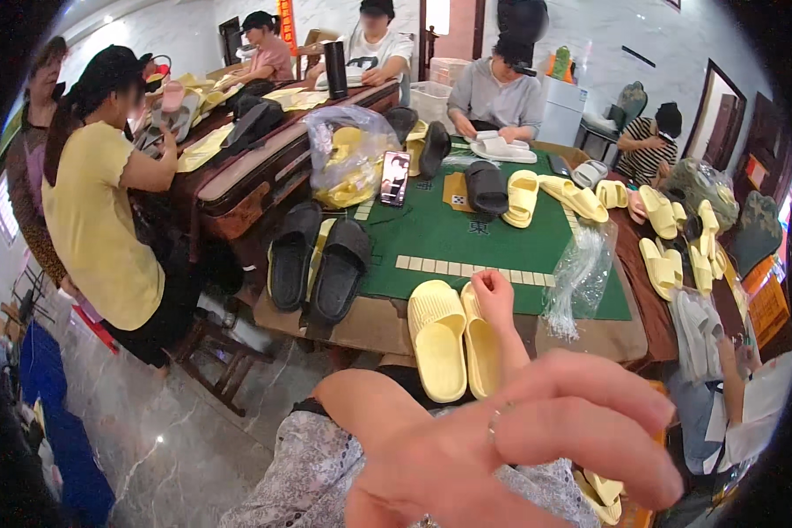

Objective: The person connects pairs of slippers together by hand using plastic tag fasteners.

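Observation:
Close to the camera, my left hand reaches across the lower middle, a ring on one finger. Its fingers are bent but apart, and nothing shows in them. Farther off, my right hand is closed over the toe of a yellow slide slipper. Whether it grips anything small is hidden, and my left hand covers part of that forearm. Against the slipper's left side stands a matching ribbed yellow slipper, sole down at the table's near edge. A bag of thin white strips lies right of my right hand.
Black slippers stand to the left on the green table mat. Behind are a phone, a clear bag of yellow slippers and a row of white tiles. More slippers lie right. Several people sit around.

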Demonstrator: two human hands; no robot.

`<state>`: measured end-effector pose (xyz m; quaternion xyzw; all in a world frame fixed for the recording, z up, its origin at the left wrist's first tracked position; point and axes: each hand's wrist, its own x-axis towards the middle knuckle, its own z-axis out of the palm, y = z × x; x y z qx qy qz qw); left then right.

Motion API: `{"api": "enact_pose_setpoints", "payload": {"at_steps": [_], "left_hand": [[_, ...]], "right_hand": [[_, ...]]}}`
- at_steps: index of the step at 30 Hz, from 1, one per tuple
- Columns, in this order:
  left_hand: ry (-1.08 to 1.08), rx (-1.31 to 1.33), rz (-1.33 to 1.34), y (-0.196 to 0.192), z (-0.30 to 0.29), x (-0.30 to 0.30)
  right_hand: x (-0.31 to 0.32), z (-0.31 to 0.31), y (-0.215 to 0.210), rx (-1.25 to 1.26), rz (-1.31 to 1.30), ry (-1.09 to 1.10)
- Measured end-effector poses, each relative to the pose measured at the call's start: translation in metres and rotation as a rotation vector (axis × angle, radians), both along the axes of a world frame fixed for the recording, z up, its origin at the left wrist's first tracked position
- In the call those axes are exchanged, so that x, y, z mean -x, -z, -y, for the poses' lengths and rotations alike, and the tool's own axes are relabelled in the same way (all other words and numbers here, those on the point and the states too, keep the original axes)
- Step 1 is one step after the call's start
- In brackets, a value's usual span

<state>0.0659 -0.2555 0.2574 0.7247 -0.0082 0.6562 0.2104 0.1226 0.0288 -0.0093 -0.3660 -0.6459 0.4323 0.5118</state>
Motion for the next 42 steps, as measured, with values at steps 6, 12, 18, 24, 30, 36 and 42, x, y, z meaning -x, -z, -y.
{"api": "enact_pose_setpoints", "payload": {"at_steps": [6,12,18,24,30,36,42], "left_hand": [[-0.041,-0.013,0.027,0.001,0.001,-0.006],[-0.075,-0.002,0.053,-0.004,0.0,-0.003],[-0.083,-0.016,0.08,-0.007,0.003,-0.009],[-0.071,-0.042,0.105,-0.006,0.0,-0.006],[-0.067,-0.067,0.128,-0.002,-0.002,-0.024],[-0.063,-0.097,0.155,-0.008,-0.003,-0.019],[-0.002,-0.14,0.206,-0.016,-0.033,-0.022]], "right_hand": [[-0.007,-0.001,0.002,-0.036,0.063,0.033],[-0.005,-0.002,0.003,-0.019,0.053,0.034],[-0.004,-0.002,0.001,-0.009,0.054,0.019],[-0.006,0.001,0.0,-0.015,0.066,0.023],[-0.005,0.001,0.001,-0.026,0.054,0.024],[-0.008,-0.002,0.001,-0.027,0.073,0.024],[-0.015,-0.008,0.008,0.038,0.03,0.008]]}}
